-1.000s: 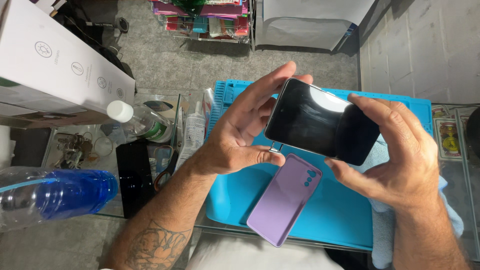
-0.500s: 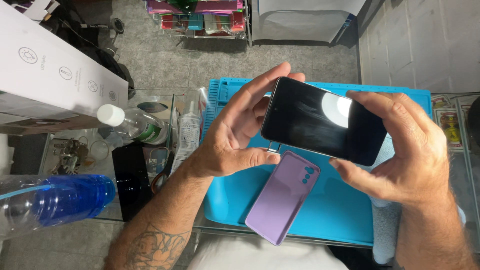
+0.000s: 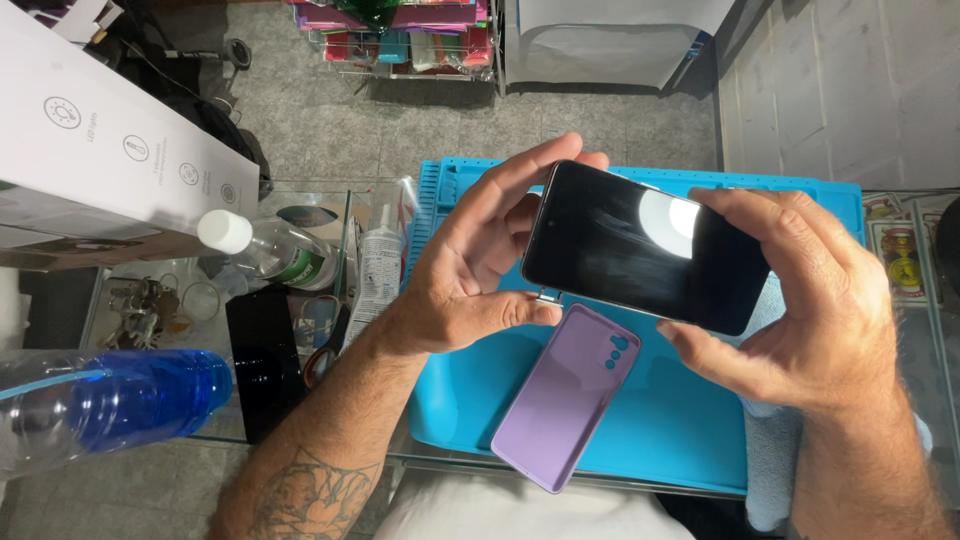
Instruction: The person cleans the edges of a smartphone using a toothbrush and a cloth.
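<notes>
- The person holds a dark smartphone (image 3: 640, 245) screen-up in both hands, above a blue work mat (image 3: 700, 440) on a glass table (image 3: 330, 215).
- The left hand (image 3: 470, 270) cups the phone's left end: fingers stretched along the far edge, thumb tip pressed at the near lower corner, where a small metal piece, perhaps a card tray, seems to stick out.
- The right hand (image 3: 810, 310) grips the right end, fingers curled over the top edge and thumb under the near edge, pinching the phone steady.
- Against a second ago, the phone sits a little higher and flatter to the viewer, and the bright glare on the glass has slid toward its right half; the left thumb has closed in on that corner.
- I judge from this that attention has settled on the phone's lower-left edge.
- A lilac phone case (image 3: 565, 395) lies back-up on the mat just below the phone, untouched and in the same spot.
- Off to the left stand a blue plastic bottle (image 3: 120, 400), a clear bottle with a white cap (image 3: 265, 245) and a white cardboard box (image 3: 100, 170).
</notes>
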